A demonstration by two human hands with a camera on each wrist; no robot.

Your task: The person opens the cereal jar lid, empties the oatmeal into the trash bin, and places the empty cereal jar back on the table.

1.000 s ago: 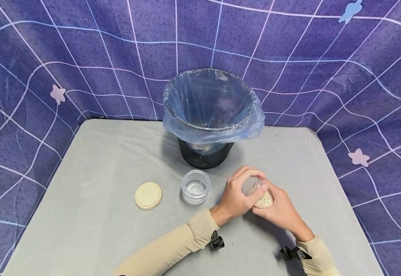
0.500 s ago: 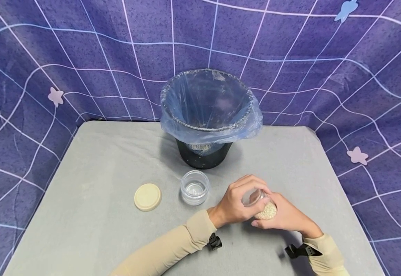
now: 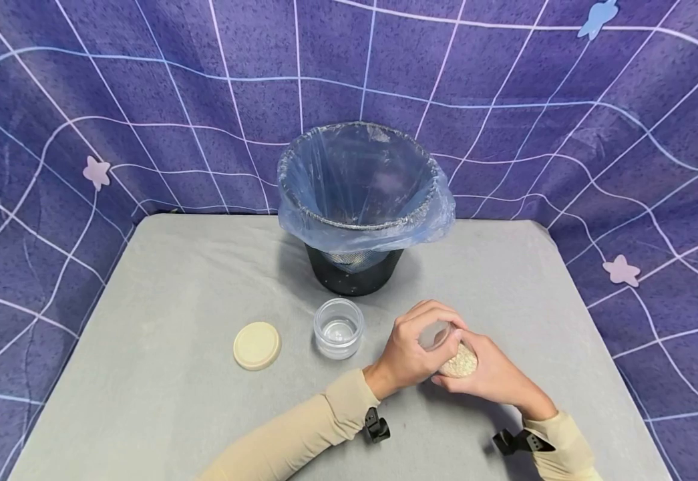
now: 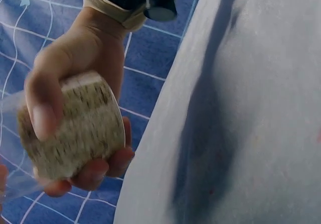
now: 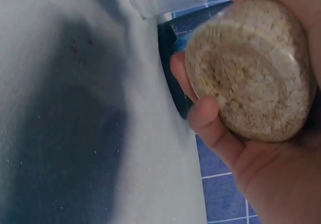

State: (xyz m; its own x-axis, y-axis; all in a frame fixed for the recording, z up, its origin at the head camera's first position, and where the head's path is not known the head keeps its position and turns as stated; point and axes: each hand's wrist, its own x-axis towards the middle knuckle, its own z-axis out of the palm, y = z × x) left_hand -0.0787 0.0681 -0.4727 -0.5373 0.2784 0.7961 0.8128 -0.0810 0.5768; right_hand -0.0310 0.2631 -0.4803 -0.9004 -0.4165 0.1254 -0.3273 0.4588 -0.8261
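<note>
We take the bin (image 3: 357, 207) as our landmark: black mesh, lined with a clear blue bag, at the far middle of the grey table (image 3: 174, 280), purple grid cloth behind it.

Near-left of the bin lies a cream lid (image 3: 256, 345), flat on the table. Between that lid and the bin, just in front of the bin's base, stands an empty clear jar (image 3: 339, 327), upright and open.

Near-right of the bin, both hands meet on a second jar of oat-like grain (image 3: 458, 361). It is tilted, off the table, mouth end towards the bin as far as we can tell.

Right hand (image 3: 493, 377): wrapped round the grain-filled lower half; the right wrist view shows the jar base (image 5: 248, 71) cupped by curled fingers and thumb. Left hand (image 3: 411, 347): fingers curled over the jar's top end. Whether a cap is under them we cannot tell; the hand hides it.

Our read of the step: opening the full jar, with the left hand working the top while the right braces the body. The empty jar and loose lid suggest the first one is already opened and emptied.

Next move, as we judge it: finish freeing the top, keep the jar from tipping further until it is over the bin mouth, then carry it far-left to the bin. Risk: grain spilling on the table if the top comes away while the jar is tilted.
</note>
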